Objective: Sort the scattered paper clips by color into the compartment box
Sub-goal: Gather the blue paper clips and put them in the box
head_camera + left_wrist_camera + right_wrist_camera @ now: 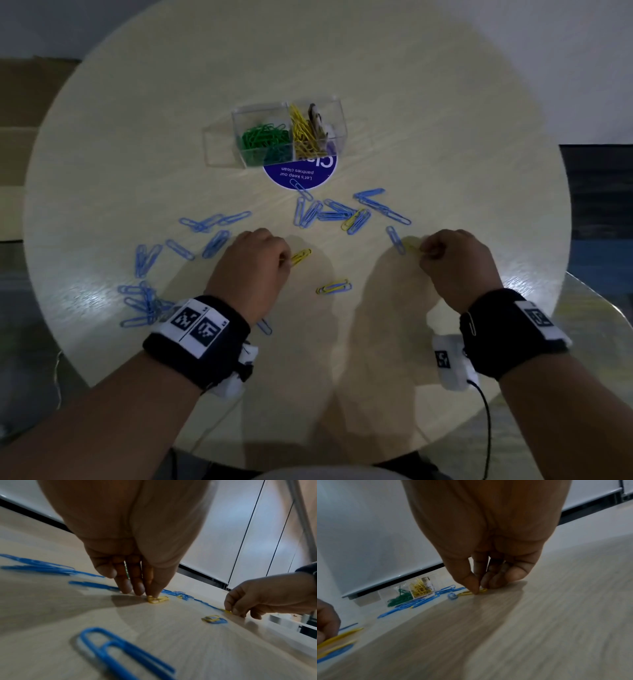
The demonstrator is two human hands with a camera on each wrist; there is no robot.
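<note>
My left hand (pixel 286 258) is curled with its fingertips pinching a yellow paper clip (pixel 301 256) that lies on the round table; the left wrist view shows the fingertips (pixel 137 588) down on the yellow clip (pixel 157 599). My right hand (pixel 424 251) pinches another yellow clip (pixel 412 245) between thumb and finger at table level; the right wrist view shows that clip (pixel 467 592) flat under the thumb tip. The clear compartment box (pixel 239 116) stands at mid-table with green clips (pixel 263 138) in one compartment and yellow clips (pixel 303 133) beside them. A yellow and blue pair (pixel 334 287) lies between my hands.
Several blue clips (pixel 329 212) are scattered ahead of my hands, and more blue clips (pixel 144 301) lie to the left near my left wrist. A round blue sticker (pixel 301 174) sits under the box's front. The table (pixel 445 120) has bare wood beyond the box.
</note>
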